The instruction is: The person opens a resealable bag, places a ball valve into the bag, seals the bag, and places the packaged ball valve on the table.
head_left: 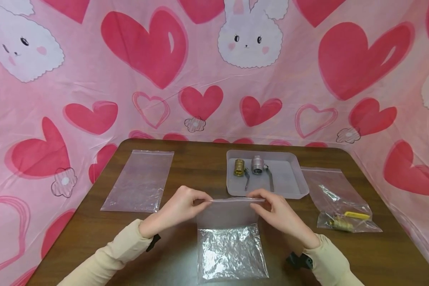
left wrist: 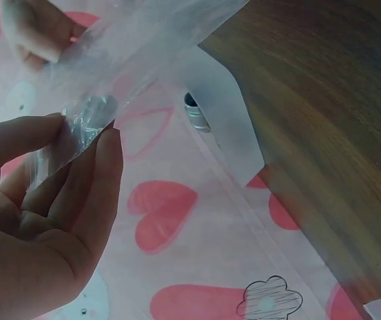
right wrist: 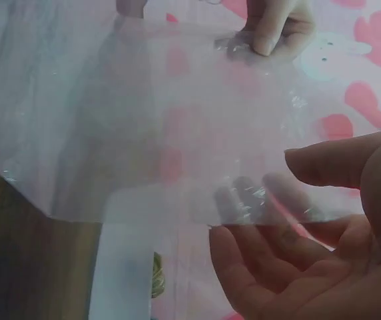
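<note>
Hands (head_left: 182, 202) at opposite top corners, clear bag (head_left: 230, 252) between them

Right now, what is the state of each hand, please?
Left hand: closed, pinching the middle clear bag by its top corner.
Right hand: open, fingers behind the bag, thumb apart from it.

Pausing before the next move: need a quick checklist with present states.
1. Left hand pinching the top edge of the held bag: ok.
2. Right hand pinching that edge: not ok; fingers behind the film, thumb apart from it.
3. Held bag free of contents: ok, none visible.
4. Held bag's mouth open: cannot tell.
5. Brass valve and silver valve in the tray: ok.
6. Filled bag apart from the held bag: ok.
</note>
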`<state>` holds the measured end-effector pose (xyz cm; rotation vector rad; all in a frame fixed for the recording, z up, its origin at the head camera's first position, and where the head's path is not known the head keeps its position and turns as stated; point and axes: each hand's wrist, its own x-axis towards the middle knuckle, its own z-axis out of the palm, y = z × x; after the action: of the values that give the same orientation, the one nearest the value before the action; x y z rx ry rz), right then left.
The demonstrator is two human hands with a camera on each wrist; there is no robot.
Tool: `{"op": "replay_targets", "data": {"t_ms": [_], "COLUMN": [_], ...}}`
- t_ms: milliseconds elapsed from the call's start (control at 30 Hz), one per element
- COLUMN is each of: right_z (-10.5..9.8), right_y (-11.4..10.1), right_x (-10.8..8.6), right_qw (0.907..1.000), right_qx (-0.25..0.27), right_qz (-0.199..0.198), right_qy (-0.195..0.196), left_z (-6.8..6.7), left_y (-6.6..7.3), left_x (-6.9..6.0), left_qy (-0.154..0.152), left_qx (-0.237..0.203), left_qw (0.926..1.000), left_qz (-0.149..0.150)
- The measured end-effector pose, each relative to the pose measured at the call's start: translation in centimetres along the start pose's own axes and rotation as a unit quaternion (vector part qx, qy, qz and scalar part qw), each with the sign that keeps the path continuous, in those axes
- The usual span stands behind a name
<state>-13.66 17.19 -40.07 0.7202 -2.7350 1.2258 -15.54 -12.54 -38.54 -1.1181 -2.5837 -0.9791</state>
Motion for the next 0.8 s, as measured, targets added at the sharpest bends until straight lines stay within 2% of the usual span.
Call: {"op": "replay_targets", "data": {"t_ms": [100,300,567,800], "right_z": [-0.2,-1.0,-2.2,-2.4], "right_y": [-0.4,-1.7,-2.7,-3.1], "right_x": [0.2,0.6,1.3,1.3], "right_qw": [0.9999,0.9986,0.9986,0.9948], "right_qx": [-0.007,-0.015,-0.020,-0.042], "right_qz": [-0.016,-0.050,-0.047,-0.091], "right_qy": [0.002,-0.004,-0.014,-0.021], "left_z": [0.2,0.1,0.1,0.2], "left_y": [0.0,0.3,0.9,1.1], "left_x": [0.1,0.6,0.8,0.7], "left_qy": [0.003,0.028,0.054,0.041], "left_qx": [0.010,0.025,0.048,0.029], "left_qw": [0.9999,0.9986,0.9952,0.9958], "left_qz": [0.013,0.035,0.067,0.076]}}
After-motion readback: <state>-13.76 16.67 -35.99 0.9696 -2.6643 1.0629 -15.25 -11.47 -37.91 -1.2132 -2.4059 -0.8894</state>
